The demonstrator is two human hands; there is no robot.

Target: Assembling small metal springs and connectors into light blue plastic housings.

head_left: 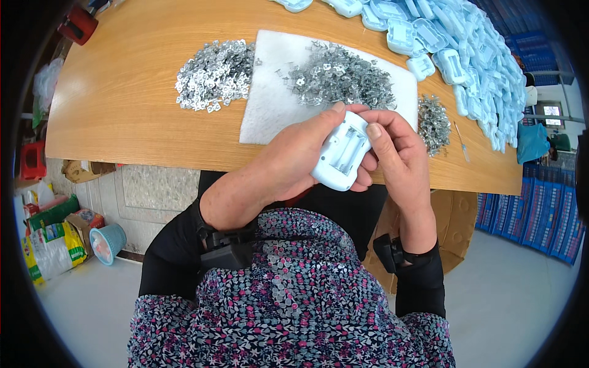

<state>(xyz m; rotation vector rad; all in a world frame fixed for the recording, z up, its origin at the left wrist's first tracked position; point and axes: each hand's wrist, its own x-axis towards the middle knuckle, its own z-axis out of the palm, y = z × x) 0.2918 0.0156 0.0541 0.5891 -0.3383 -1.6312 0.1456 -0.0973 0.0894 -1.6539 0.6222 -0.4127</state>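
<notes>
Both my hands hold a light blue plastic casing point(331, 161) with an open battery compartment, just over the table's front edge. My left hand point(300, 147) is wrapped round its left side, thumb along the upper edge. With thumb and fingers, my right hand point(402, 147) grips the upper right corner; whether a small metal part is pinched there I cannot make out. Beyond the hands, a heap of small dark metal contacts point(343, 73) lies on a white foam sheet point(264, 116). A pile of flat shiny metal pieces point(215, 73) is left of it.
At the right, many light blue casings point(478, 73) are piled high. Small metal springs or clips point(433, 122) lie near a thin tool point(461, 142). An open cardboard box point(454, 227) stands below the table point(135, 122). Stacked blue trays point(534, 214) are at far right; a blue basket point(108, 244) sits left.
</notes>
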